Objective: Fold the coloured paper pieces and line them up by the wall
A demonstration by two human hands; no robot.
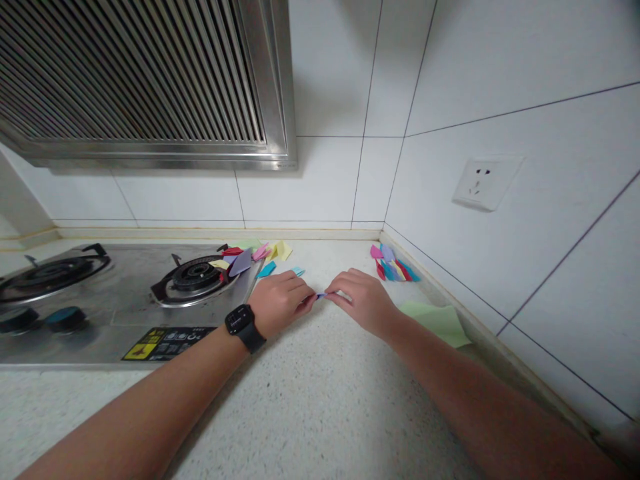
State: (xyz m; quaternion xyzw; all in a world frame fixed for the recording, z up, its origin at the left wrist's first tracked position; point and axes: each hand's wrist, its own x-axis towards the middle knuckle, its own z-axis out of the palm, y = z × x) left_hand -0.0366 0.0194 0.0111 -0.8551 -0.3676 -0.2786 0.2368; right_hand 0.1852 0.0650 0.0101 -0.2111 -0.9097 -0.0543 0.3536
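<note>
- You had a pale, speckled counter [300, 400] before you, running in front of and to the right of the stove [135, 320].
- Your left hand [281, 301], the one nearer the stove, had its fingertips pinched together on one end of a small blue-violet paper strip [321, 295].
- Your right hand [363, 300], farther from the stove, pinched the other end, so the strip spanned the gap over the counter right of the stove.
- Coloured paper pieces [241, 263] lay on the stove's back right corner and the counter beside it.
- A second paper cluster [393, 263] lay well right of the stove, near the side wall [565, 233].
- A pale green sheet [435, 323] lay right of the stove too, partly hidden by your forearm.
- Above the stove hung a slatted metal hood [150, 80]; behind it rose a white tiled wall [320, 190].
- A white socket [483, 183] sat on the side wall, right of the stove.
</note>
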